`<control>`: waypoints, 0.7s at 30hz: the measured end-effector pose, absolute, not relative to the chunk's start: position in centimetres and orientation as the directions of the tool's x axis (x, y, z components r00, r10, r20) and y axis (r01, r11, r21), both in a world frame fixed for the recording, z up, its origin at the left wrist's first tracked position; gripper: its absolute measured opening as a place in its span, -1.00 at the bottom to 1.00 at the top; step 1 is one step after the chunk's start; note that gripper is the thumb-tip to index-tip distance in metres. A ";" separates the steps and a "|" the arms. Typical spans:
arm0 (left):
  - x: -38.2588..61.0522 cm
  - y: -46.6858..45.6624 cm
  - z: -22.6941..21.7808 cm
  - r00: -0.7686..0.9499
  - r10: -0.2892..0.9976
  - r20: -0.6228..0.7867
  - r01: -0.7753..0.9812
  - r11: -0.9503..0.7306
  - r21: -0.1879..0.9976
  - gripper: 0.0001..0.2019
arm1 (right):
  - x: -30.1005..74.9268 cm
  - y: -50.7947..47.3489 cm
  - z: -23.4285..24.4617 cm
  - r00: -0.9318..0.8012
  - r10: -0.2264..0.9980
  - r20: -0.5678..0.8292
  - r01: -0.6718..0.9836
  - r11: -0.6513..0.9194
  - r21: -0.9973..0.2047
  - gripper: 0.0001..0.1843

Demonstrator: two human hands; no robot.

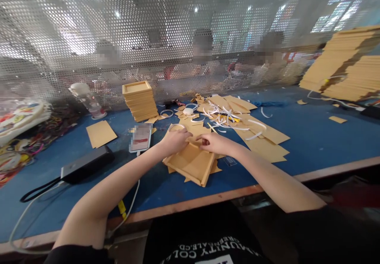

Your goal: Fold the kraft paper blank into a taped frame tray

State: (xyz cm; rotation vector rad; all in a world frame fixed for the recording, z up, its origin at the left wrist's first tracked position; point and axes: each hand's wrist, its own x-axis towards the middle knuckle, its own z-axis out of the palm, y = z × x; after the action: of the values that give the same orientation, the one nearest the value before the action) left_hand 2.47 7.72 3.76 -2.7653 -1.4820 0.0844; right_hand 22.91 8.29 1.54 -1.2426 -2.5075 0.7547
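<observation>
A shallow tan cardboard tray (191, 165) lies on the blue table (311, 137) in front of me. My left hand (174, 140) grips the tray's far left corner with curled fingers. My right hand (214, 143) pinches the tray's far edge, fingers pressed together. The two hands nearly touch at that far wall. Flat cardboard pieces (264, 141) lie just behind and to the right of the tray.
A stack of finished trays (140, 100) stands at the back. White paper strips (228, 117) and tape rolls (175, 127) litter the middle. A phone (141, 137), a power bank (86, 165) and cable lie left. Tall cardboard stacks (347, 66) rise far right. People sit behind a perforated screen.
</observation>
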 end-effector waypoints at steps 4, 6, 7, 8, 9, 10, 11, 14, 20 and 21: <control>1.6 7.6 4.6 0.393 0.918 -0.060 0.914 -0.397 -0.080 -0.62 | 23.2 7.9 1.6 -0.575 0.812 -0.104 0.737 0.459 -0.496 -0.45; 1.0 7.8 5.0 0.340 0.935 -0.104 0.932 -0.350 -0.096 -0.63 | 23.4 7.9 1.6 -0.540 0.828 -0.150 0.777 0.422 -0.468 -0.31; 0.8 7.9 5.1 0.324 0.937 -0.128 0.936 -0.337 -0.101 -0.65 | 23.5 7.8 1.6 -0.529 0.832 -0.166 0.787 0.409 -0.462 -0.26; 0.6 8.0 5.2 0.315 0.937 -0.149 0.938 -0.331 -0.103 -0.69 | 23.6 7.8 1.7 -0.526 0.832 -0.177 0.790 0.400 -0.465 -0.23; 0.4 8.1 5.3 0.311 0.935 -0.168 0.938 -0.331 -0.104 -0.72 | 23.8 7.8 1.8 -0.529 0.828 -0.188 0.786 0.394 -0.476 -0.22; 0.4 8.1 5.3 0.312 0.932 -0.184 0.937 -0.333 -0.102 -0.75 | 23.9 7.8 2.0 -0.532 0.824 -0.195 0.780 0.388 -0.490 -0.23; 0.4 8.2 5.2 0.316 0.928 -0.196 0.936 -0.339 -0.098 -0.78 | 24.0 7.9 2.1 -0.530 0.826 -0.192 0.776 0.381 -0.503 -0.26; 0.5 8.2 5.0 0.332 0.919 -0.211 0.931 -0.355 -0.082 -0.80 | 23.9 8.9 2.8 -0.494 0.865 -0.084 0.767 0.388 -0.512 -0.42; 0.5 8.6 4.7 0.360 0.915 -0.182 0.926 -0.374 -0.044 -0.77 | 21.6 12.9 2.8 -0.666 0.730 0.153 0.615 0.654 -0.440 -0.77; 0.5 8.7 4.6 0.369 0.914 -0.170 0.924 -0.380 -0.038 -0.78 | 21.2 13.3 2.4 -0.689 0.707 0.159 0.592 0.676 -0.439 -0.78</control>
State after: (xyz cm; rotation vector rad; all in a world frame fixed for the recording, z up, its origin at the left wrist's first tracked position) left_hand 0.50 8.65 4.59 -2.6507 -1.7826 0.2616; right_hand 21.20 13.33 2.42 -1.0289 -2.5752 0.5125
